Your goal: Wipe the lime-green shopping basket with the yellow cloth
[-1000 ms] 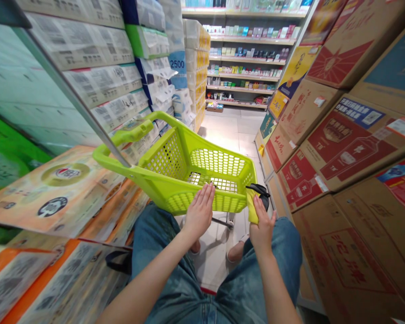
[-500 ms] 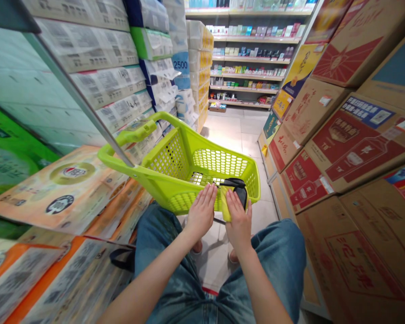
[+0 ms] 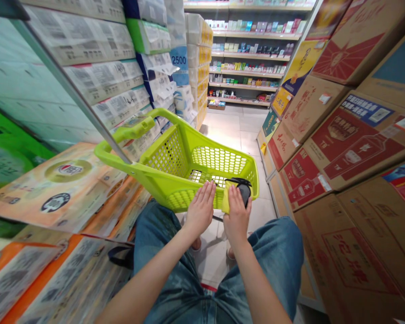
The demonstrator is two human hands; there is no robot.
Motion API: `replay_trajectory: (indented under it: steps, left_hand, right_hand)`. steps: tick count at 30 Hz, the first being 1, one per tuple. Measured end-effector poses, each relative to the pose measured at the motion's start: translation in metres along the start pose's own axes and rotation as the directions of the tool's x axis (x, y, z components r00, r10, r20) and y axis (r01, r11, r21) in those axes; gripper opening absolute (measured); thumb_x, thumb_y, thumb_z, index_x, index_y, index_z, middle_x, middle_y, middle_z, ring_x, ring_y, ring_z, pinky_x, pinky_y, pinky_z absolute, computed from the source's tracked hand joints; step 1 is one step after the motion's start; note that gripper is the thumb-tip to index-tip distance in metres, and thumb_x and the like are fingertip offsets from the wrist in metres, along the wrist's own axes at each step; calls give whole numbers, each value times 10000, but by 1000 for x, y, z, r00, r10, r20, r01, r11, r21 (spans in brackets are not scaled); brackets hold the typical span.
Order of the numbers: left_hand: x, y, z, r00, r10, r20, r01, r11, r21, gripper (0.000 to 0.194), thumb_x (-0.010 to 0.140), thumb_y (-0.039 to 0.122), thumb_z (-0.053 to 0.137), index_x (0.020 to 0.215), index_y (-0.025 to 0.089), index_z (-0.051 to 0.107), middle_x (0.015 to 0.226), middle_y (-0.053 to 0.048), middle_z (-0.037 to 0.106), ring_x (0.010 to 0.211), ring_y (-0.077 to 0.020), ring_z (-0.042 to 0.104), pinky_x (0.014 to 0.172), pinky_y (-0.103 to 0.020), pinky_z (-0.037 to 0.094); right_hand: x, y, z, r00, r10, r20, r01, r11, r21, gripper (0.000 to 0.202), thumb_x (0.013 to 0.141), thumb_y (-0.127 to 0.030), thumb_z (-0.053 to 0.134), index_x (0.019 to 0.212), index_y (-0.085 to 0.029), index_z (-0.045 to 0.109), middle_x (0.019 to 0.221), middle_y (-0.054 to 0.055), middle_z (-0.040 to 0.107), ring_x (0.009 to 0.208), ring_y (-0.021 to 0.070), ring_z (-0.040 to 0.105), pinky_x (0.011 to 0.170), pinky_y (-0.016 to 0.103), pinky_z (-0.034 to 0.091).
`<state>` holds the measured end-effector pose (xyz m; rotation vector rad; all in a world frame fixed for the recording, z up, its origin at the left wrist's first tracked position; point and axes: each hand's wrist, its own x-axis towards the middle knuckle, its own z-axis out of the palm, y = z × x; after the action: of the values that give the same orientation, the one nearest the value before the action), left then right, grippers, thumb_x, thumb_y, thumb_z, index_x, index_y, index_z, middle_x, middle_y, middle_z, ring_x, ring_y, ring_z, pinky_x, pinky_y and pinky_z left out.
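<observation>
While the left hand [image 3: 200, 208] is flat, fingers together, beside the green cart [image 3: 168, 182], the right hand [image 3: 236, 210] covers yellow cloth [image 3: 226, 202], grip impossible to tell

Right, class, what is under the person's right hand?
Yellow material and a black item show past the edges of the right hand. The palm, and whatever parts of both the hand covers, cannot be seen.

cart [image 3: 155, 182]: before knees [image 3: 280, 238] | packs [image 3: 77, 36]: left of cart | cartons [image 3: 361, 139]: right of cart | shelves [image 3: 253, 56]: beyond cart
</observation>
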<state>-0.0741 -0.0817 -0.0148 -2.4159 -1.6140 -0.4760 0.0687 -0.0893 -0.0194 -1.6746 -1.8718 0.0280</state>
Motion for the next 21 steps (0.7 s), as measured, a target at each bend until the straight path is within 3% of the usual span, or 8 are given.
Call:
replay_trajectory:
  steps: [3, 6, 11, 16, 18, 21]
  left_hand:
    - [-1, -1, 1, 1000, 5, 0, -5, 1000, -4, 748, 879, 131, 441, 1578, 50, 188, 1665, -126, 208, 1561, -237, 111, 1268, -421, 218]
    - [-1, -1, 1, 1000, 4, 2, -4, 1000, 9, 736, 885, 130, 435, 1578, 58, 196, 1670, -112, 199, 1562, -228, 105, 1272, -410, 204]
    - [0, 1, -2, 999, -2, 32, 2, 1000, 29, 738, 901, 142, 414, 1587, 60, 152, 1680, -97, 158, 1564, -214, 78, 1274, -398, 188]
    - [0, 1, -3, 999, -3, 39, 3, 1000, 13, 747, 903, 153, 411, 1590, 60, 133, 1682, -96, 147, 1565, -216, 73, 1277, -398, 181]
    - [0, 1, -2, 1000, -4, 30, 4, 1000, 0, 749, 903, 156, 411, 1591, 61, 129, 1681, -97, 153, 1564, -219, 81, 1276, -401, 185]
    - [0, 2, -2, 1000, -10, 7, 10, 1000, -14, 764, 895, 147, 410, 1595, 70, 113, 1676, -104, 175, 1562, -224, 102, 1271, -414, 200]
  right_hand:
    - [5, -19, 3, 995, -95, 43, 93, 995, 39, 843, 691, -4, 400, 1516, -180, 403, 1559, 56, 471, 1483, 169, 365, 1268, 426, 17]
    - [1, -15, -2, 994, -102, 46, 101, 994, 36, 808, 730, -7, 383, 1513, -203, 407, 1562, 44, 468, 1479, 154, 370, 1266, 426, -5]
    - [-13, 29, -18, 998, 46, 31, -47, 999, 28, 849, 730, -15, 364, 1547, -243, 345, 1593, 34, 421, 1505, 156, 328, 1261, 464, 42]
    - [-19, 65, -23, 979, 199, -44, -194, 976, 102, 810, 752, -64, 364, 1541, -250, 361, 1576, 61, 446, 1485, 195, 374, 1245, 531, 127]
    - [-18, 64, -20, 970, 235, -68, -225, 967, 122, 812, 745, -69, 367, 1537, -247, 368, 1572, 68, 452, 1488, 203, 369, 1242, 545, 137]
    - [-12, 43, -14, 977, 200, -68, -195, 979, 64, 851, 719, -46, 384, 1552, -215, 342, 1573, 87, 446, 1495, 214, 354, 1251, 541, 95]
